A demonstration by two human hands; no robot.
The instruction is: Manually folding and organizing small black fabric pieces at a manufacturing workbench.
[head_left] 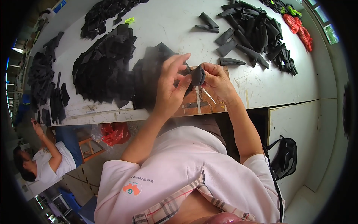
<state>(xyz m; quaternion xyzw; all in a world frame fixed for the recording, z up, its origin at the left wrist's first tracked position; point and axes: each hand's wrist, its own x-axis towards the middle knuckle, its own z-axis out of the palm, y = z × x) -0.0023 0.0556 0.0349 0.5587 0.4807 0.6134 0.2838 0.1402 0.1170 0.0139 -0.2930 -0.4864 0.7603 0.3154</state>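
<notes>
A small folded piece of black fabric (198, 76) is pinched between the thumb and fingers of my right hand (219, 81). Just left of it is my left hand (172, 83), fingers apart and thumb tip against or very near the fabric. Under both hands lies a worn brown board (189, 107) at the table's front edge. Beside and partly behind my left hand is a stack of flat black fabric pieces (143, 80). Folded, tube-like black pieces (248, 31) are heaped at the far right, with several lying loose nearer to me.
More black fabric piles (104, 65) cover the left of the white table (276, 84). Red plastic bags (298, 28) lie at the far right. Another person (56, 160) sits at lower left near a wooden stool (89, 149). A black bag (285, 158) hangs at right.
</notes>
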